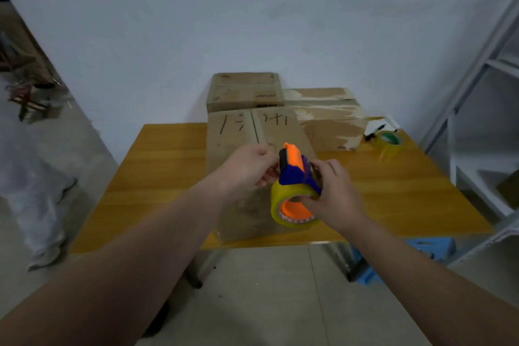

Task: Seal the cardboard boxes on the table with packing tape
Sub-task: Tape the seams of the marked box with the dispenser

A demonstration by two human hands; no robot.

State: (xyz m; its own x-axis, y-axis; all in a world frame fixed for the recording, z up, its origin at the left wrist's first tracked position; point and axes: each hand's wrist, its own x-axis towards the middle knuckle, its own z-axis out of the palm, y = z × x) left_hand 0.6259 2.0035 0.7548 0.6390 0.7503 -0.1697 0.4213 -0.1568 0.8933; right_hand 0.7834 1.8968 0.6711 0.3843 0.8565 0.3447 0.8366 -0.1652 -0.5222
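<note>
A blue and orange tape dispenser point(295, 174) with a yellowish tape roll point(283, 199) is held above the near cardboard box point(241, 132), which has black marker writing on its closed flaps. My right hand point(334, 196) grips the dispenser at the roll and body. My left hand point(250, 166) pinches at the dispenser's orange front end, fingers closed there; whether it holds the tape's end I cannot tell. Two more boxes stand behind: a smaller one point(244, 93) at the back and a taped one point(328, 118) to the right.
The boxes stand on a yellow wooden table point(157, 166). A spare tape roll point(389, 143) and a black marker point(375, 132) lie at the table's far right. A white metal shelf point(483, 109) stands right, a blue stool point(429, 247) under the table, a person's legs point(36, 199) left.
</note>
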